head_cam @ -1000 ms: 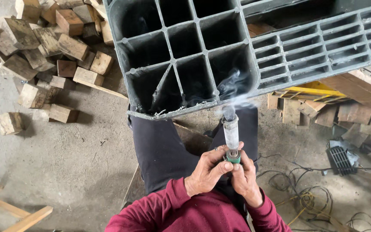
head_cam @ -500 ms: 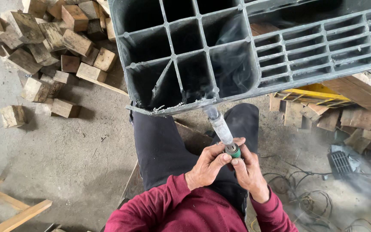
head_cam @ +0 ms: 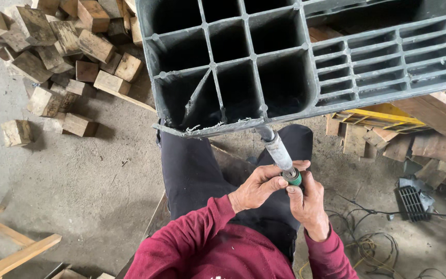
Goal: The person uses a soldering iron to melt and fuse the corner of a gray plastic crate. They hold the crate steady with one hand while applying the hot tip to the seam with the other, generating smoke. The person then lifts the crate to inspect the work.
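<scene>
A grey metal-barrelled tool (head_cam: 279, 153) with a green collar near its handle points up at the broken lower edge of a dark grey plastic pallet (head_cam: 305, 57). Its tip touches the pallet's cracked front rim (head_cam: 207, 128). My left hand (head_cam: 256, 187) wraps the tool's handle from the left. From the right, my right hand (head_cam: 307, 204) closes on the same handle, thumb by the green collar. Dark trousers and red sleeves show below.
A heap of wooden blocks (head_cam: 58, 57) lies on the concrete floor at upper left. Timber strips (head_cam: 11, 248) sit at lower left. Wood offcuts and a yellow frame (head_cam: 383, 116) lie under the pallet at right, with tangled wires (head_cam: 383, 243) and a black grille (head_cam: 414, 202).
The tool has tilted, its tip swinging left along the pallet's lower edge. The wisp of smoke seen at the tip one second ago is gone. The view has shifted slightly.
</scene>
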